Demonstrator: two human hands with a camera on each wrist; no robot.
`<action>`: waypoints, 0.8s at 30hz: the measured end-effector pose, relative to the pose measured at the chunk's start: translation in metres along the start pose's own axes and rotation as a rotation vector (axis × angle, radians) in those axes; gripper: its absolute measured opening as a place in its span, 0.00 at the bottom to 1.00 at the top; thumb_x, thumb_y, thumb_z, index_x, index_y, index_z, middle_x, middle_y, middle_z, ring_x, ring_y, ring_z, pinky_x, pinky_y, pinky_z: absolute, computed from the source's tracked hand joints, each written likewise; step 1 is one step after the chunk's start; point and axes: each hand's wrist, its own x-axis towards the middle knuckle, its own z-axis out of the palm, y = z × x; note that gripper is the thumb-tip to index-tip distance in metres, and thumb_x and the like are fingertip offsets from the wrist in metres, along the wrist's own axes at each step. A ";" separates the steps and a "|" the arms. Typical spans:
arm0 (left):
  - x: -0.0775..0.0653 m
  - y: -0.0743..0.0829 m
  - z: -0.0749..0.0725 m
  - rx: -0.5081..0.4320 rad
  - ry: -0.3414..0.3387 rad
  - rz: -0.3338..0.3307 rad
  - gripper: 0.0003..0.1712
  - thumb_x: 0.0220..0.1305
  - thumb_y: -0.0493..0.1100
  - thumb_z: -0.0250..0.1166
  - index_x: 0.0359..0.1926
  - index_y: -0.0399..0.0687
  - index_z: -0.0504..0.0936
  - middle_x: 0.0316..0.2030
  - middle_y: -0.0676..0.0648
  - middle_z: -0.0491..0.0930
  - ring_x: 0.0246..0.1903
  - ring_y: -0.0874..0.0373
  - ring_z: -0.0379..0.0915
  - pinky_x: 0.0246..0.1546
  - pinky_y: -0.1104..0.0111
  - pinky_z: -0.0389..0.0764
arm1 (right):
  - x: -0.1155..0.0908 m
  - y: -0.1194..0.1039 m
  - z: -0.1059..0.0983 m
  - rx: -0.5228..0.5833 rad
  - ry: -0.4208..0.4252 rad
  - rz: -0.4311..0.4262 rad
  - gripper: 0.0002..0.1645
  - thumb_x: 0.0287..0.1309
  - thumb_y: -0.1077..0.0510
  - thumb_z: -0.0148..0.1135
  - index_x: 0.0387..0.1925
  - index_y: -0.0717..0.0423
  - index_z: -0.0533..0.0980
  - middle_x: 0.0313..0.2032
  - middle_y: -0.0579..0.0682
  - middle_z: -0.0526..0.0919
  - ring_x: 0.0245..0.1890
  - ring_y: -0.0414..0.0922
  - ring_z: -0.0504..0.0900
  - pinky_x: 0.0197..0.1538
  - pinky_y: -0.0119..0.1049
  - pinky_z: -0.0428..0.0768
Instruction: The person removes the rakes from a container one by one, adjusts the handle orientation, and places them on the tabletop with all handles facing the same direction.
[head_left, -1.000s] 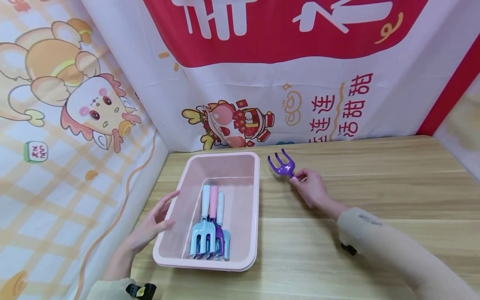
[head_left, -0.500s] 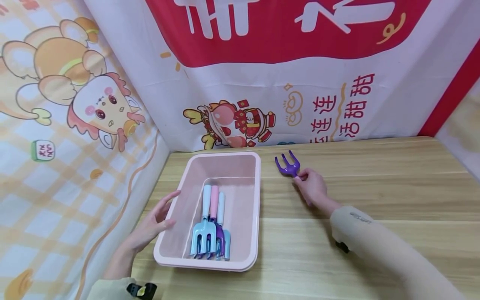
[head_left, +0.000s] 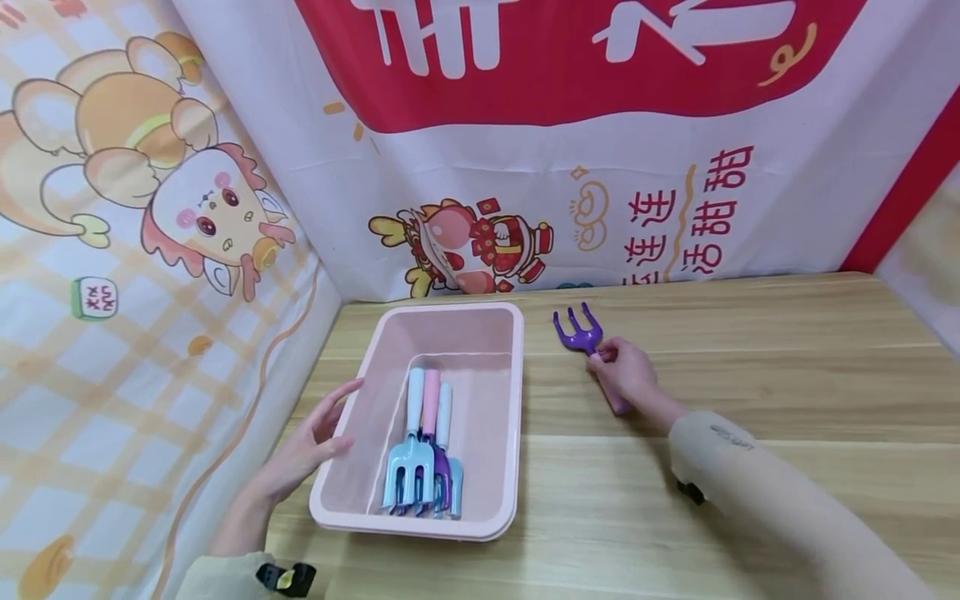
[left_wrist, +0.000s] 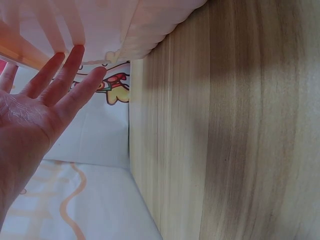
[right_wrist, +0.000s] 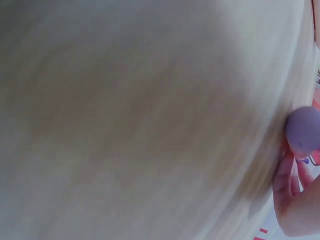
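My right hand (head_left: 628,371) pinches the pink handle of a purple three-pronged garden hand fork (head_left: 579,340) low over the table, prongs pointing away. In the right wrist view, the handle's rounded end (right_wrist: 304,131) juts out past the fingers (right_wrist: 284,175). My left hand (head_left: 311,437) has its fingers spread at the left side of a pale pink plastic bin (head_left: 517,417). The left wrist view shows straight fingertips against the bin's outer wall (left_wrist: 105,30). Inside lie several small garden tools: a light blue fork (head_left: 410,458) on top, a pink-handled purple one (head_left: 431,400) and a pale-handled one (head_left: 445,417).
The wooden table (head_left: 720,358) stretches right of the bin. A printed white and red cloth (head_left: 465,175) hangs behind it, and a checked cartoon cloth (head_left: 187,333) covers the left side.
The purple fork and my right hand have shifted slightly right, away from the bin, and the handle's end now shows more. My left hand stays at the bin.
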 end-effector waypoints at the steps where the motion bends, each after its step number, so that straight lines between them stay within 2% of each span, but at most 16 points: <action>1: 0.000 0.000 0.000 0.004 0.002 -0.003 0.40 0.68 0.33 0.58 0.76 0.51 0.51 0.69 0.28 0.54 0.58 0.63 0.67 0.49 0.66 0.75 | 0.000 0.001 -0.001 0.012 -0.016 -0.015 0.20 0.61 0.55 0.64 0.49 0.64 0.75 0.43 0.60 0.80 0.42 0.54 0.77 0.50 0.47 0.73; 6: 0.000 -0.001 -0.001 0.024 0.010 -0.015 0.40 0.68 0.34 0.58 0.76 0.52 0.51 0.69 0.29 0.54 0.58 0.62 0.67 0.49 0.65 0.75 | -0.003 0.003 -0.007 0.089 -0.091 -0.062 0.26 0.57 0.61 0.66 0.55 0.69 0.71 0.47 0.65 0.79 0.46 0.58 0.78 0.52 0.48 0.75; 9: 0.000 -0.002 -0.001 0.026 0.012 -0.022 0.40 0.68 0.34 0.58 0.76 0.53 0.51 0.70 0.30 0.54 0.59 0.63 0.66 0.50 0.66 0.74 | -0.004 0.004 -0.010 0.107 -0.107 -0.082 0.29 0.56 0.63 0.67 0.57 0.70 0.70 0.49 0.67 0.78 0.47 0.59 0.78 0.51 0.48 0.76; 17: 0.001 -0.001 -0.001 0.019 -0.006 0.000 0.40 0.69 0.34 0.58 0.76 0.51 0.51 0.70 0.29 0.52 0.59 0.64 0.65 0.50 0.66 0.74 | -0.006 0.007 -0.009 0.114 -0.093 -0.086 0.26 0.55 0.63 0.68 0.54 0.69 0.72 0.48 0.67 0.79 0.46 0.58 0.80 0.49 0.46 0.78; 24: 0.001 -0.001 0.000 0.014 -0.003 -0.005 0.40 0.68 0.33 0.58 0.76 0.51 0.51 0.69 0.28 0.54 0.59 0.61 0.67 0.49 0.65 0.75 | -0.005 0.000 -0.002 0.105 -0.052 -0.019 0.23 0.56 0.62 0.67 0.52 0.68 0.74 0.48 0.65 0.79 0.45 0.56 0.78 0.50 0.46 0.77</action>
